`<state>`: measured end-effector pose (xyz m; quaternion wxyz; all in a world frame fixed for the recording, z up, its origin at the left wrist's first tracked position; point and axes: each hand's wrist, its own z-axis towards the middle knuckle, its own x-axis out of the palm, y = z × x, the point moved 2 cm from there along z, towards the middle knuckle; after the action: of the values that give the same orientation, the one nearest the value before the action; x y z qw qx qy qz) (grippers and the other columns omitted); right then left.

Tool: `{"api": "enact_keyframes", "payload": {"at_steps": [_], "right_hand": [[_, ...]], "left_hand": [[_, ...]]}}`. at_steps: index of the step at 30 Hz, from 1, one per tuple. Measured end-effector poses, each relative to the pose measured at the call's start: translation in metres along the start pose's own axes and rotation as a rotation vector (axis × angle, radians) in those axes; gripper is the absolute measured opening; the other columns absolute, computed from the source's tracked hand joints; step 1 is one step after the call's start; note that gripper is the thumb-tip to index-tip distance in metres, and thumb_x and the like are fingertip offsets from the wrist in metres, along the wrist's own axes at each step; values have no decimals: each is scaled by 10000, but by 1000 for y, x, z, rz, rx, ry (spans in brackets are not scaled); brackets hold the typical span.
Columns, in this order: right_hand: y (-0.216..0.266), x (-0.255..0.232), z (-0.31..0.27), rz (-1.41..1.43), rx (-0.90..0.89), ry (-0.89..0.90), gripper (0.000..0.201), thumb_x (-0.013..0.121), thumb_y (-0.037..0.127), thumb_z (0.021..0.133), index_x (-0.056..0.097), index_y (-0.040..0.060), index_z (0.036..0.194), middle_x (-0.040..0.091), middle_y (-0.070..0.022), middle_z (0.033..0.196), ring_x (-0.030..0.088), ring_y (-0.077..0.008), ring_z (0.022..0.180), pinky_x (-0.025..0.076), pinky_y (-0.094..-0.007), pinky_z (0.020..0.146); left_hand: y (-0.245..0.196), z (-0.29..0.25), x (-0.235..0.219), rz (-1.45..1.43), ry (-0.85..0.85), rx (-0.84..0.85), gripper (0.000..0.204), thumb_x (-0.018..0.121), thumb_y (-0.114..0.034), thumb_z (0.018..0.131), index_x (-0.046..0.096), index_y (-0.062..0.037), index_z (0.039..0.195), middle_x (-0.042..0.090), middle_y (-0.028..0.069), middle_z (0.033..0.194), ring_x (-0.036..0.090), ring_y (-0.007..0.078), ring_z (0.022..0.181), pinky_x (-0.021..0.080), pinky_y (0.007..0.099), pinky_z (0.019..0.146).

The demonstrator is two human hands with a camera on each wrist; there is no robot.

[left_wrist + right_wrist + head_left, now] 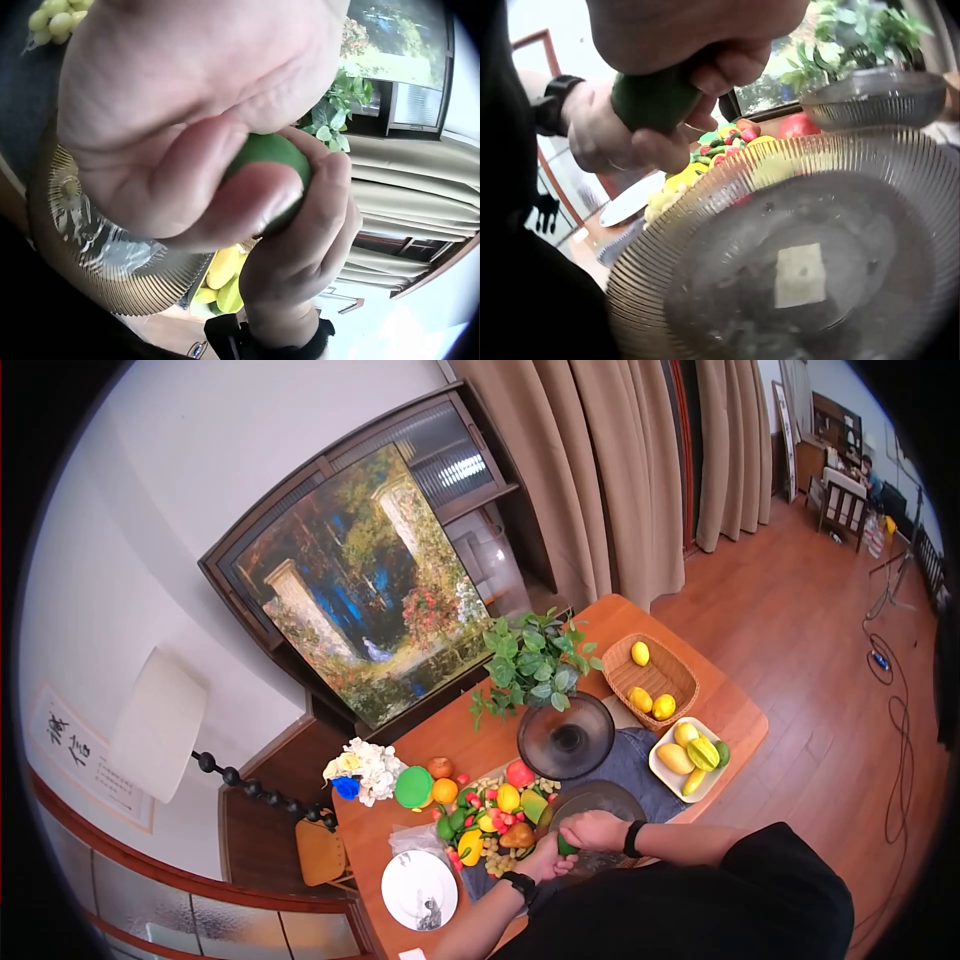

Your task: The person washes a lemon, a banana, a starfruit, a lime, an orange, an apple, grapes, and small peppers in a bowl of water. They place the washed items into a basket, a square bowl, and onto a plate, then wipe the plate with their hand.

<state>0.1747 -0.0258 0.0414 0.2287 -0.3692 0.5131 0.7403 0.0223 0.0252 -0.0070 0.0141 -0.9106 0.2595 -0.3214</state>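
Observation:
Both hands grip one green fruit (566,847) between them, its ends covered by curled fingers. In the head view the left hand (543,860) is at the lower left of the fruit and the right hand (595,830) at its upper right. The left wrist view shows the left hand (172,112) large and close, with the green skin (276,154) between the two hands. Beside and below them is a clear ribbed glass bowl (855,225); a pale square patch (801,275) shows at its middle in the right wrist view.
Left of the bowl lies a pile of mixed fruit, including a yellow pepper (471,847). A white plate (400,890), white flowers (378,772), a dark glass dish (540,745), a leafy plant (530,660), a wicker basket (620,660) and a fruit tray (700,794) stand around.

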Motion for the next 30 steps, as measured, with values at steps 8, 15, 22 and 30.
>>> {"api": "enact_keyframes", "payload": {"at_steps": [8,15,22,30], "right_hand": [[-44,54,-9,1342,1106,408,529,313,370,994,635,-14,827,640,-110,664,448,-137,398,370,-316,359],[-32,43,-15,639,824,198,576,285,365,1023,635,-57,846,618,-168,614,619,-270,501,519,-417,537],[-61,49,-21,39,538,247,418,400,250,968,657,-78,937,679,-279,915,688,-382,878,541,-477,810],[-88,63,-30,1095,986,116,320,495,231,964,679,-27,1009,717,-148,932,712,-271,829,571,-386,773]], "left_hand": [[-4,5,-7,1339,-806,937,529,304,-446,1024,588,-1,1063,642,236,799,687,277,723,525,392,593],[2,8,-18,340,0,208,519,487,-603,951,612,-116,1081,649,1,889,547,99,591,425,197,524],[9,22,-36,651,-369,340,343,671,-316,921,562,-96,1160,617,15,877,613,105,694,479,225,544],[16,37,-41,588,-402,344,396,680,-113,870,513,-98,1229,616,23,937,614,104,726,529,253,616]]}}
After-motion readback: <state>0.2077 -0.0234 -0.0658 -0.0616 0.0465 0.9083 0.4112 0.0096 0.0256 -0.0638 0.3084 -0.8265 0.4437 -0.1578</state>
